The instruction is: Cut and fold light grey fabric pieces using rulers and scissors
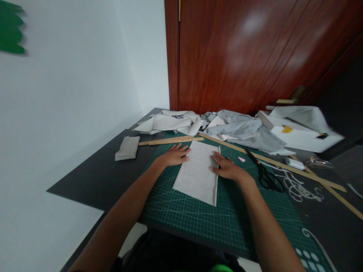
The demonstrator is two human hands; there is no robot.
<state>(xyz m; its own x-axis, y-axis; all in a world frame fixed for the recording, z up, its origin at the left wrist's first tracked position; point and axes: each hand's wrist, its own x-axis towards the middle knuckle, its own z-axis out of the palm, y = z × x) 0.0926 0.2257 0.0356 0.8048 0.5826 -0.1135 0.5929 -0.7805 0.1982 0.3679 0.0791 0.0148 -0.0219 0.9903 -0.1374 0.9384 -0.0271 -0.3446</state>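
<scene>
Lying flat: pale cloth (197,179), fingers (219,159) along side edges.

Head-worn view, facing forward and down, seemingly near

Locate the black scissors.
In the head view, the black scissors lie on the green cutting mat, right of the right hand, left of the tangled white cord.

You see off-white cloth (197,175) before you, your mat (229,223) green with a pale grid, scissors (261,172) black, door (227,56) reddish-brown.
</scene>
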